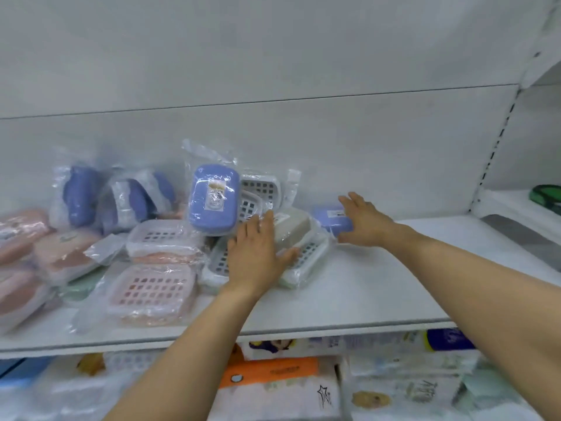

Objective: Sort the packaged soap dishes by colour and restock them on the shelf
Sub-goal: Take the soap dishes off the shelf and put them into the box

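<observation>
A long white shelf (364,287) holds a heap of soap dishes, each one in a clear bag. Its right half is bare, so there looks to be room there to start new colour rows.

The biggest group is the pink dishes (45,253) on the far left, lying flat on top of each other. Being together like that, they seem partly sorted. Behind them lean the blue dishes (121,199), propped against the back wall. One tall blue dish (212,199) stands on its end in the middle, resting on the heap, so it could tip over if the heap is bumped. In front of it lies a pale green dish (293,227) on a white tray (306,256).

The left hand (256,253) lies flat on that pale green dish, fingers spread wide, thumb touching the tray. It holds nothing tight; it may be keeping the heap from sliding. The right hand (365,221) is also wide, fingers straight, resting over a small blue dish (332,221) that sits apart from the other blue ones. I think that one needs to join its own colour.
</observation>
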{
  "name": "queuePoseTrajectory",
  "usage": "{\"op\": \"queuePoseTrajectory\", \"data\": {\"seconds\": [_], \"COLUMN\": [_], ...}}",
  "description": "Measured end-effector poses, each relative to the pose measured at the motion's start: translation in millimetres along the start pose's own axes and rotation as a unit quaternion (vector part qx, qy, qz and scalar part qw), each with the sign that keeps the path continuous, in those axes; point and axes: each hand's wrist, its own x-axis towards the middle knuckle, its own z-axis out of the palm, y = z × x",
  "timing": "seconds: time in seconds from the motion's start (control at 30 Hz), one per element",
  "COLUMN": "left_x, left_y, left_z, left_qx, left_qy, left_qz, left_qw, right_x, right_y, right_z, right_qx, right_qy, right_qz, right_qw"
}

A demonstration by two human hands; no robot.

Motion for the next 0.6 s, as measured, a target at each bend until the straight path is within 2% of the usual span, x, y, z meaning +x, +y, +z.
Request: {"op": "queuePoseTrajectory", "data": {"seconds": [0.2,0.33,0.43,0.6], "left_x": [5,8,-3,-51], "left_y": [3,13,23,28], "left_z": [-10,-22,-27,-35], "left_qx": [0.032,0.014,-0.031,-0.131], "left_qy": [-0.061,-0.064,-0.033,0.084], "left_qz": [-0.004,-0.002,-0.008,0.005], "left_qw": [0.998,0.998,0.999,0.988], "right_x": [5,-24,-59,-120], "right_y": [14,25,32,18], "right_z": [-2,-2,10,12], "right_qx": [-0.146,-0.129,-0.064,0.029], "right_qy": [-0.017,0.0,0.064,0.15], "right_qz": [0.012,0.09,0.14,0.199], "right_qw": [0.989,0.988,0.986,0.968]}}
